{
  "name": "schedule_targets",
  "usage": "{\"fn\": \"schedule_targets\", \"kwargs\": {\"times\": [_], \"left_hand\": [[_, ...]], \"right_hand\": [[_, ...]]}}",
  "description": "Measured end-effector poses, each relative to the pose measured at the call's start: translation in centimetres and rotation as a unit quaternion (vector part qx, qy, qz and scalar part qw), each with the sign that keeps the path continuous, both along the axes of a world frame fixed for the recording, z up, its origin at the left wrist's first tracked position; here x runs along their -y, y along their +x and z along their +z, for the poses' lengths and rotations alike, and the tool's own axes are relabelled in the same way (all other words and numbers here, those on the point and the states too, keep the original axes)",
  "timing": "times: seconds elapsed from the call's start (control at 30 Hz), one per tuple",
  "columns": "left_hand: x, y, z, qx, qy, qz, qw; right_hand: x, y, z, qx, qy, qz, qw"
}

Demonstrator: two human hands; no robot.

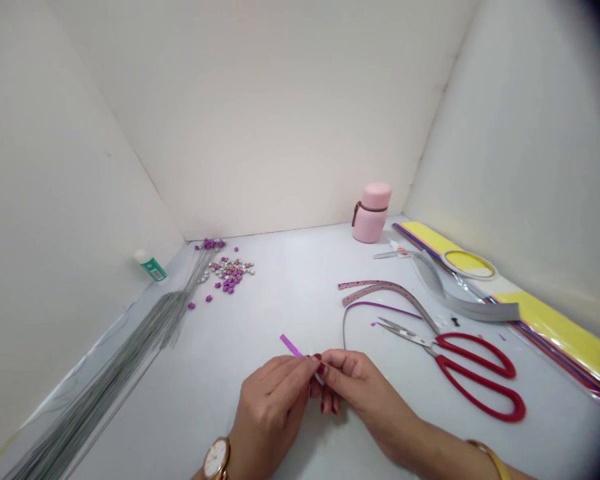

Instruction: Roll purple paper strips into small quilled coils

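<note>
Two hands: the left hand and the right hand met at the fingertips, low in the view.
Grip: both pinched narrowly, thumbs against fingers, around the lower end of the strip.
Purple paper strip: it stuck up and to the left from the pinch; the fingers hid its lower end, so any winding there could not be made out.
Left wrist: a round wristwatch with a gold-toned case.
Right wrist: a yellow bangle.
Nearby strips: two pink speckled paper strips and a thin purple strip lay curved beyond the right hand.
Red-handled scissors: these lay open to the right of the hands, blades pointing left.
Further right: a grey paper strip, small scissors, a tape roll and a yellow paper pack.
Far side: a pink flask.
Left side: a heap of small paper stars, a bundle of thin wires and a glue bottle.
</note>
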State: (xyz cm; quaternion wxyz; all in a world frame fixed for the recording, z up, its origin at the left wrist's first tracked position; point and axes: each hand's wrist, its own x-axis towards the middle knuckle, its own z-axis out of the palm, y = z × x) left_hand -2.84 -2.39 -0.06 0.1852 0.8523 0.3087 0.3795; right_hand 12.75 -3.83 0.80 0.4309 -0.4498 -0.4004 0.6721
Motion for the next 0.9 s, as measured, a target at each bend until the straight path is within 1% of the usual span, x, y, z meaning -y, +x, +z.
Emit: {"fn": "schedule_targets", "kwargs": {"times": [0.07,0.13,0.2,0.27,0.43,0.5,0.57,0.63,0.7,0.8,0.9], "left_hand": [[0.1,0.2,-0.1,0.046,-0.066,0.037,0.996],[0.1,0.6,-0.3,0.111,-0.163,0.079,0.977],[0.0,0.9,-0.4,0.164,-0.261,0.085,0.948],[-0.1,1.2,-0.2,0.204,-0.328,0.068,0.92],[-0.1,1.6,0.3,0.244,-0.438,0.064,0.863],[-0.1,1.6,0.3,0.251,-0.463,0.072,0.847],[-0.1,1.5,0.0,0.254,-0.473,0.092,0.838],[-0.2,1.5,-0.3,0.247,-0.468,0.112,0.841],[-0.2,1.4,-0.4,0.23,-0.445,0.127,0.856],[-0.1,1.4,-0.2,0.191,-0.378,0.132,0.896],[0.0,1.2,0.0,0.135,-0.272,0.131,0.944]], "right_hand": [[0.0,0.0,0.0,0.006,0.006,0.0,1.0],[0.0,0.0,-0.1,0.015,0.019,-0.001,1.0],[-0.1,0.1,-0.2,0.036,0.033,-0.004,0.999],[-0.1,0.1,-0.5,0.066,0.04,-0.012,0.997],[0.0,0.3,-1.0,0.121,0.058,-0.035,0.99],[0.1,0.3,-1.0,0.122,0.071,-0.029,0.99],[0.1,0.3,-1.0,0.116,0.073,-0.019,0.99],[0.1,0.3,-1.0,0.118,0.063,-0.018,0.991],[0.1,0.3,-1.0,0.123,0.055,-0.023,0.991],[0.1,0.2,-0.9,0.118,0.061,-0.023,0.991],[0.2,0.1,-0.8,0.105,0.055,-0.019,0.993]]}}
